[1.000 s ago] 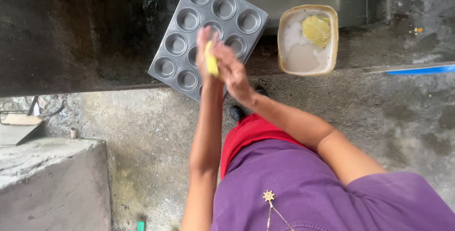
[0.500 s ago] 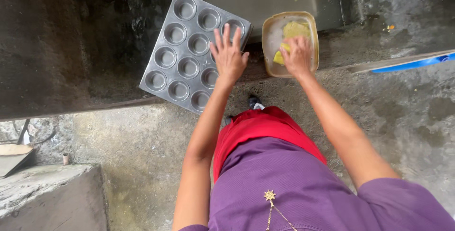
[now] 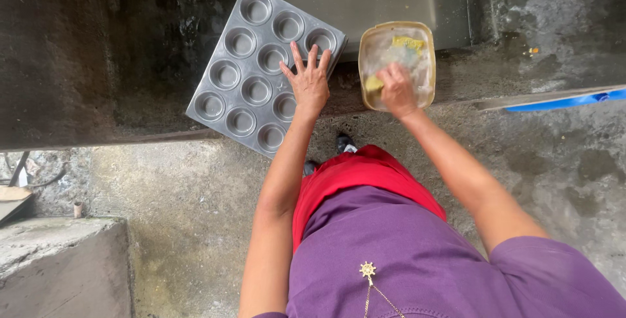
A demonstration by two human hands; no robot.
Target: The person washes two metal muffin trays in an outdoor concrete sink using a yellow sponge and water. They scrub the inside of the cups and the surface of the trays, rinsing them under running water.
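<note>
Pressing flat with spread fingers, the left hand steadies the muffin tray, judged mid-wash, while a yellow sponge is gripped by the right hand in the soapy tub.

Matt metal muffin tray (rough concrete floor).

Grey muffin tray; yellow sponge; cream tub.

Single head-worn view, no second camera to overlap. Looks steeply down along the wearer's own torso and arms; chest fills the bottom edge. Faces a dark ledge at the top, concrete floor below it. Muffin tray and tub sit at arm's reach, mid-distance, upper centre.
</note>
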